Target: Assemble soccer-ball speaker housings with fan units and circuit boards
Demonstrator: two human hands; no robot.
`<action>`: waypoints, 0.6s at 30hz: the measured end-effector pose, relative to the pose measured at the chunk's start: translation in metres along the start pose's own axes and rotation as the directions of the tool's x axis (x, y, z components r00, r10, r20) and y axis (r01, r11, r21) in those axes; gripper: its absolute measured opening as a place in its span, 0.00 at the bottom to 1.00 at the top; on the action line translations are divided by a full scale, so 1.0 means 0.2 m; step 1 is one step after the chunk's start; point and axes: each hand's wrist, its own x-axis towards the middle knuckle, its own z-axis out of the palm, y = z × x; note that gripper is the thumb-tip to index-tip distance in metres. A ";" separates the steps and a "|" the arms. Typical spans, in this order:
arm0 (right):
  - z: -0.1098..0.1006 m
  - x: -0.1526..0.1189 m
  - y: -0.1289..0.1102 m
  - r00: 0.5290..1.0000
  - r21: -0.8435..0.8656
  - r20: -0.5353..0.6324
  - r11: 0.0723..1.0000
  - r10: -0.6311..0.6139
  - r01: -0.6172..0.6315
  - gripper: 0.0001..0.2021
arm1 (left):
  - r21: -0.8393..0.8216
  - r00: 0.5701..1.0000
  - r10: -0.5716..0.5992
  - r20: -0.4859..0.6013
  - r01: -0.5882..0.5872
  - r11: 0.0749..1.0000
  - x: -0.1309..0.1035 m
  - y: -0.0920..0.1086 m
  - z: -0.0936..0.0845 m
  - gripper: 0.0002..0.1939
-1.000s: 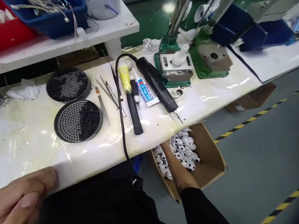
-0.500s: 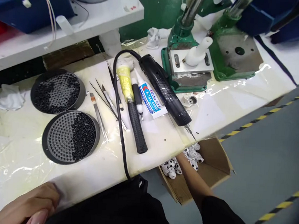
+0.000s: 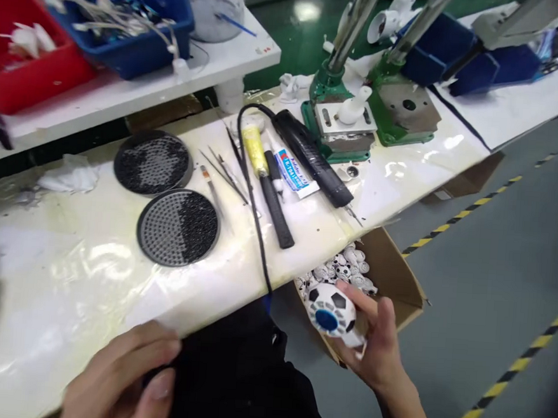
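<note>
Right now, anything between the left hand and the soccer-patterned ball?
Nothing visible blocks the left hand from the soccer-patterned ball in the right hand; the black cord crosses the table edge beyond that gap.

The film-covered bench (image 3: 76,309) bears two round dishes (image 3: 178,227), tweezers (image 3: 229,176), a hammer (image 3: 276,210), a tube (image 3: 293,173) and a corded tool (image 3: 312,158)
</note>
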 end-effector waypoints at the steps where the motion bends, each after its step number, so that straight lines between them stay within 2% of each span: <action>1: 0.01 0.07 -0.09 0.997 0.048 0.022 0.997 -0.069 0.068 0.55 | -0.079 0.999 0.028 0.024 -0.026 0.997 0.02 0.05 0.05 0.20; 2: 0.04 0.13 -0.18 0.991 0.098 0.055 0.988 -0.125 0.119 0.47 | -0.206 0.997 0.046 0.069 -0.031 0.978 0.05 0.09 0.10 0.29; 3: 0.08 0.20 -0.27 0.981 0.146 0.095 0.977 -0.168 0.154 0.37 | -0.320 0.987 0.033 0.155 0.018 0.947 0.07 0.12 0.14 0.40; 4: 0.12 0.25 -0.35 0.970 0.189 0.128 0.965 -0.208 0.182 0.29 | -0.407 0.969 0.001 0.245 0.102 0.908 0.09 0.14 0.16 0.46; 6: 0.21 0.34 -0.50 0.952 0.253 0.152 0.942 -0.266 0.223 0.26 | -0.569 0.936 -0.027 0.352 0.237 0.788 0.11 0.14 0.17 0.37; 7: 0.25 0.37 -0.57 0.942 0.274 0.137 0.926 -0.306 0.261 0.30 | -0.657 0.942 -0.033 0.334 0.258 0.708 0.11 0.13 0.15 0.35; 8: 0.29 0.39 -0.63 0.930 0.294 0.108 0.905 -0.352 0.309 0.39 | -0.725 0.949 -0.047 0.311 0.269 0.634 0.09 0.12 0.12 0.32; 9: 0.32 0.41 -0.69 0.916 0.320 0.093 0.883 -0.391 0.344 0.49 | -0.784 0.961 -0.059 0.271 0.256 0.565 0.07 0.11 0.07 0.31; 10: 0.35 0.42 -0.74 0.907 0.360 0.097 0.864 -0.410 0.352 0.54 | -0.828 0.971 -0.071 0.226 0.231 0.512 0.03 0.10 0.02 0.31; 11: 0.37 0.44 -0.78 0.902 0.419 0.127 0.846 -0.413 0.329 0.53 | -0.858 0.980 -0.084 0.182 0.200 0.474 0.00 0.09 -0.04 0.32; 12: 0.39 0.46 -0.82 0.897 0.493 0.176 0.825 -0.406 0.277 0.48 | -0.880 0.987 -0.096 0.132 0.161 0.448 -0.04 0.08 -0.09 0.32; 14: 0.43 0.51 -0.89 0.884 0.629 0.282 0.767 -0.373 0.123 0.30 | -0.902 0.993 -0.110 0.044 0.087 0.423 -0.10 0.07 -0.20 0.32; 15: 0.46 0.54 -0.93 0.875 0.680 0.303 0.729 -0.378 0.080 0.26 | -0.905 0.993 -0.114 0.006 0.054 0.422 -0.13 0.06 -0.25 0.32; 18: 0.57 0.62 -1.04 0.848 0.733 0.266 0.667 -0.459 0.131 0.25 | -0.897 0.980 -0.146 -0.136 -0.060 0.438 -0.20 0.01 -0.34 0.30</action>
